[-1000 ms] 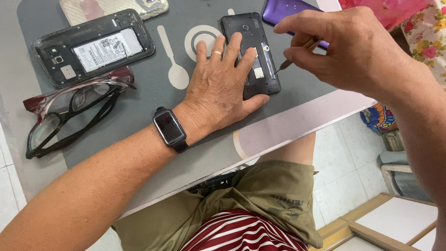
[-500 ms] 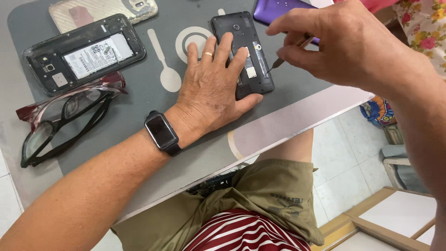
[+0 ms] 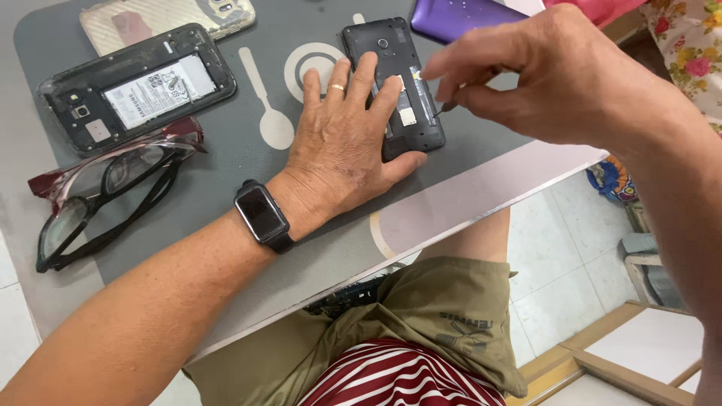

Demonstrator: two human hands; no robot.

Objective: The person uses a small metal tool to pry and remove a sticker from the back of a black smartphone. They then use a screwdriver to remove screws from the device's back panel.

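My left hand point(image 3: 342, 146) lies flat on a black phone point(image 3: 392, 56) with its back cover off, pinning it to the grey mat. A ring is on one finger and a black smartwatch point(image 3: 262, 214) is on that wrist. Above the phone's right edge, my right hand point(image 3: 553, 79) pinches a thin dark tool point(image 3: 444, 107) whose tip points down at the open phone back.
A second opened black phone point(image 3: 139, 83) with its battery showing lies at the left. A pale back cover point(image 3: 169, 19) sits above it, a purple cover point(image 3: 459, 16) at top right. Two pairs of glasses point(image 3: 105, 192) rest near the table's front-left. The table edge point(image 3: 481, 199) runs diagonally.
My right hand has lifted up and to the right, taking the tool tip off the phone. My left hand stays pressed on the phone.
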